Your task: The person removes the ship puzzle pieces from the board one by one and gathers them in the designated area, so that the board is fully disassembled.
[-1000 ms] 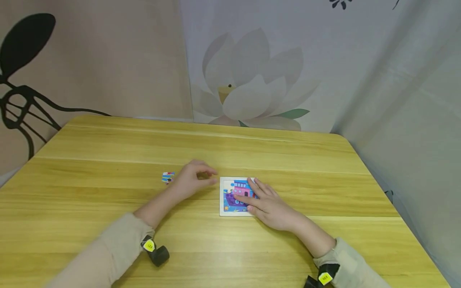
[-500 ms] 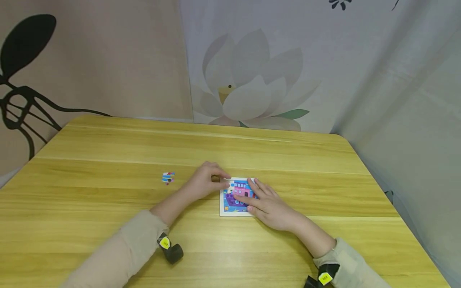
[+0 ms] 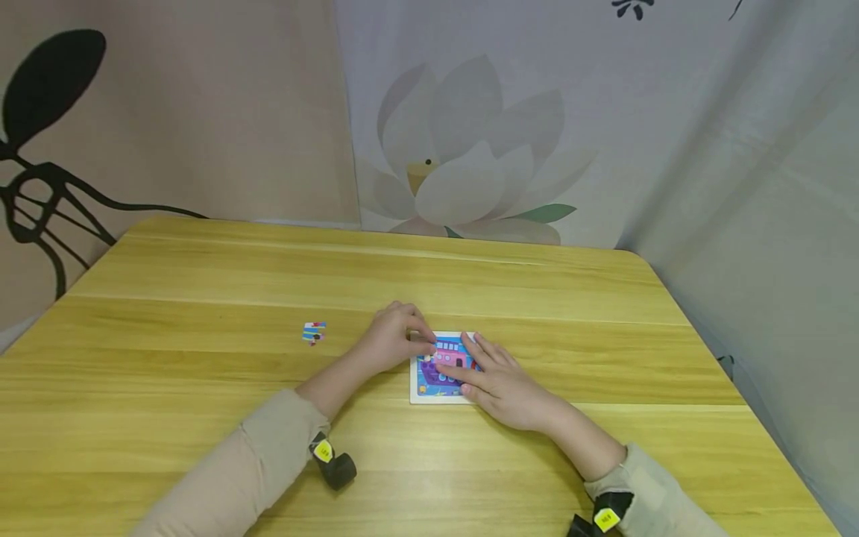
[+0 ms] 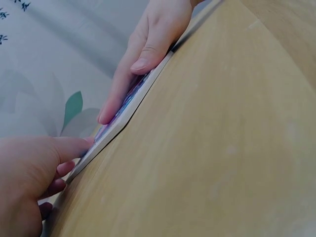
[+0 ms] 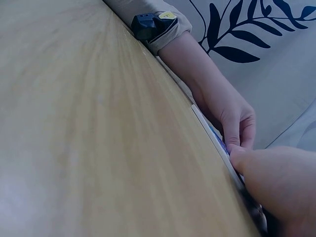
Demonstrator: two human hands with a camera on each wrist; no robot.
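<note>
A small jigsaw puzzle (image 3: 432,379) in a white tray (image 3: 429,400) lies at the middle of the table, printed with a pink and purple ship on blue. My left hand (image 3: 397,337) is over the tray's upper left corner, thumb and forefinger pinching a puzzle piece that the fingers mostly hide. Spread fingers of my right hand (image 3: 506,388) rest flat across the puzzle's right side, covering that part. From the left wrist view, the left thumb (image 4: 74,147) sits right at the tray's end. Another loose puzzle piece (image 3: 313,333) lies left of the tray.
The wooden table (image 3: 201,373) reaches back to a curtain (image 3: 483,134) with a printed lotus. A second curtain (image 3: 772,186) hangs along the right side. Black wrist cameras (image 3: 335,468) are strapped over both sleeves.
My left hand has moved right, from beside the tray onto its upper left corner, where a white gap showed before. The right hand stays in place on the puzzle.
</note>
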